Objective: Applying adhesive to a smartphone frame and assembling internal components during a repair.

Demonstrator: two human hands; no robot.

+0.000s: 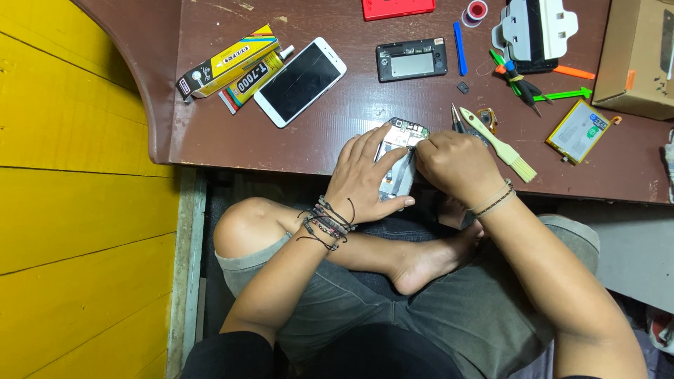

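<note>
My left hand (365, 179) wraps around an opened phone body (401, 137) at the front edge of the dark brown table (337, 105), its circuit board showing at the top. My right hand (456, 165) is closed and pressed against the phone's right side; what it grips is hidden by the fingers. Tweezers (456, 118) and a small cream brush (502, 144) lie just beyond my right hand.
A white phone (300, 81), glue tube and box (235, 67), black phone frame (411, 60), blue pry tool (459, 48), green and orange tools (554, 88), a battery (579, 131), a cardboard box (639, 56) and a red case (398, 8) lie on the table. Yellow wall at left.
</note>
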